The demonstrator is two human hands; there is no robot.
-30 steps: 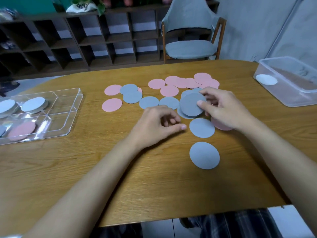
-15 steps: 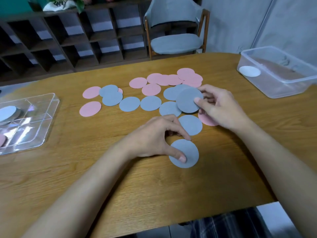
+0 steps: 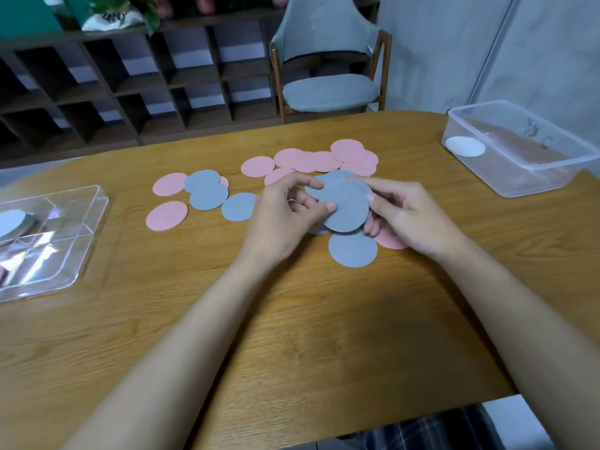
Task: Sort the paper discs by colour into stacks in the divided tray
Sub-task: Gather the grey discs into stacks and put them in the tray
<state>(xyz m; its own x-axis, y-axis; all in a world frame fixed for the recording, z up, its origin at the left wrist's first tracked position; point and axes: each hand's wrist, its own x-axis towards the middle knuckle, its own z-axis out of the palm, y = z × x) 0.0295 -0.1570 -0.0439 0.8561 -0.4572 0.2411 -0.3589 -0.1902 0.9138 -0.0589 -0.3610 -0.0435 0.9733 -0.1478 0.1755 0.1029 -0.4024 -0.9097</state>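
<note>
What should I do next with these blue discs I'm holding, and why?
Likely free the left hand and pick up the loose blue disc lying just below, adding it to the held blue stack. The right hand also pinches that stack, and the divided tray sits far to the left.

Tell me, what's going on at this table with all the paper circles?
A person is sorting paper discs by colour. Both the left hand and right hand hold a small bunch of blue-grey round paper discs above the wooden table. Other blue-grey discs and pink paper discs lie loose on it. The clear divided plastic tray at the left holds a few discs already.
</note>
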